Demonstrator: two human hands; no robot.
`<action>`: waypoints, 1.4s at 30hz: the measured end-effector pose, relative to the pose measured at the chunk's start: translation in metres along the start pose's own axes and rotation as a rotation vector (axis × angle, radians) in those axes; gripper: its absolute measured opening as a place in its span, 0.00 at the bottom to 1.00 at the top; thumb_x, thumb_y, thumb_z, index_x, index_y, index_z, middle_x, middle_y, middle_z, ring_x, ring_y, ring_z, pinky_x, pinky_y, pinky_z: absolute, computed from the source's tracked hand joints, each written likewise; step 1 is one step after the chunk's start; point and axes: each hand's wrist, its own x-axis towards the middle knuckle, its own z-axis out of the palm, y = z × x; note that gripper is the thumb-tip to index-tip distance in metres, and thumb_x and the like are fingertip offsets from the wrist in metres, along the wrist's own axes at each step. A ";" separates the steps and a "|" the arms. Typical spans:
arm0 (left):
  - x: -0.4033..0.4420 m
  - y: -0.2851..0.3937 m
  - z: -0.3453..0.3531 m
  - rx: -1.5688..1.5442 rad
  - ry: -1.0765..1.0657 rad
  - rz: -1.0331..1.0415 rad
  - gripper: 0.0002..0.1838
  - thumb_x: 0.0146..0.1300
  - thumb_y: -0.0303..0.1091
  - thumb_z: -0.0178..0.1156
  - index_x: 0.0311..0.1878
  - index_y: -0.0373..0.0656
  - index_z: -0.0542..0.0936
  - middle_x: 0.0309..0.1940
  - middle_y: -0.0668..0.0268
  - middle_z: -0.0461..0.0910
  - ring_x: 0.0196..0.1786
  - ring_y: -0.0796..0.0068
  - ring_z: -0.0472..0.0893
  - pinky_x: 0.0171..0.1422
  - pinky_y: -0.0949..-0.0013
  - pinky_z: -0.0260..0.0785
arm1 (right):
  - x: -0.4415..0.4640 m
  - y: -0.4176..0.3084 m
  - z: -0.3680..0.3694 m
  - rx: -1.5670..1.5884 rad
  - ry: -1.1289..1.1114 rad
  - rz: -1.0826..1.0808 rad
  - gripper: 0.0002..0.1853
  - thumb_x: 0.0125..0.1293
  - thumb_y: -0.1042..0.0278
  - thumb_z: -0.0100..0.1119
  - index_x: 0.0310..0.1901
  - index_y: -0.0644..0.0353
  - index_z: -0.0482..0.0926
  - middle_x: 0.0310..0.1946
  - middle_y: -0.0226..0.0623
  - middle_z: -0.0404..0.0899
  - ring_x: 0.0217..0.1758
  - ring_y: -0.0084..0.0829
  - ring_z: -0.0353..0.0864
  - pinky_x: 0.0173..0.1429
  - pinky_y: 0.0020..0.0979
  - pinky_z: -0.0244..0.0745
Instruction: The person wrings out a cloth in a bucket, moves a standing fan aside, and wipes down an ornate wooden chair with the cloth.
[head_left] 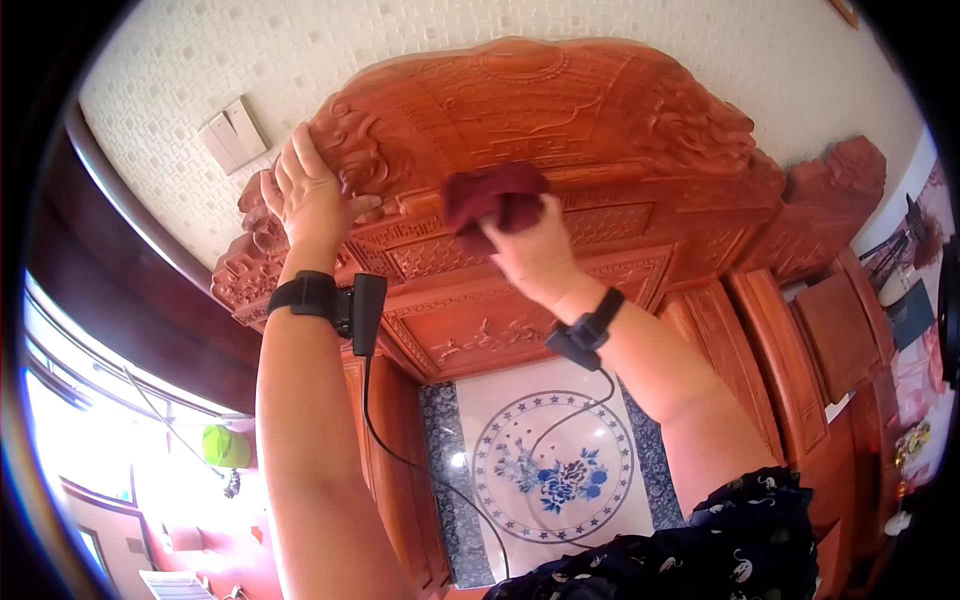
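Observation:
A large carved wooden chair back (510, 100) in reddish brown spans the upper middle of the head view. My left hand (308, 190) rests with its fingers spread on the carved left edge of the wood. In my right hand (537, 250) is a bunched dark red cloth (495, 205), held against the carved panel just below the top board. The cloth and my right fingers are slightly blurred, and part of the fingers is hidden in the folds. Each wrist wears a black strap with a small device and a cable.
A white light switch (233, 135) is on the patterned wall (420, 50) beside my left hand. Below, a white seat panel (550, 470) shows a blue flower design. More carved wooden furniture (815, 350) stands to the right. Black cables (400, 455) hang between my arms.

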 end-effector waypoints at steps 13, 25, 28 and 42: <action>0.003 -0.001 0.002 0.136 0.032 0.019 0.67 0.29 0.44 0.78 0.70 0.44 0.42 0.64 0.55 0.57 0.69 0.58 0.56 0.72 0.49 0.36 | 0.008 0.020 -0.005 0.221 0.066 -0.063 0.14 0.54 0.67 0.54 0.43 0.41 0.79 0.44 0.28 0.78 0.51 0.29 0.74 0.60 0.37 0.61; 0.005 -0.001 0.005 0.131 0.029 0.011 0.64 0.32 0.41 0.77 0.69 0.43 0.42 0.64 0.54 0.56 0.69 0.55 0.55 0.72 0.50 0.36 | -0.086 0.162 -0.065 -0.012 0.022 0.495 0.19 0.50 0.65 0.62 0.46 0.54 0.73 0.47 0.39 0.74 0.48 0.38 0.74 0.56 0.41 0.65; 0.004 -0.003 0.007 0.111 0.050 0.039 0.64 0.32 0.41 0.77 0.69 0.44 0.42 0.64 0.54 0.56 0.69 0.56 0.55 0.72 0.50 0.37 | -0.086 0.153 -0.049 0.187 0.416 0.682 0.21 0.55 0.65 0.60 0.51 0.58 0.72 0.48 0.43 0.71 0.50 0.41 0.72 0.57 0.41 0.64; 0.002 0.004 -0.001 0.110 0.009 -0.010 0.65 0.32 0.44 0.77 0.69 0.45 0.42 0.66 0.57 0.55 0.70 0.60 0.55 0.72 0.51 0.34 | 0.028 -0.036 0.022 0.894 0.804 1.136 0.22 0.59 0.73 0.54 0.55 0.64 0.63 0.49 0.49 0.60 0.56 0.45 0.62 0.62 0.42 0.57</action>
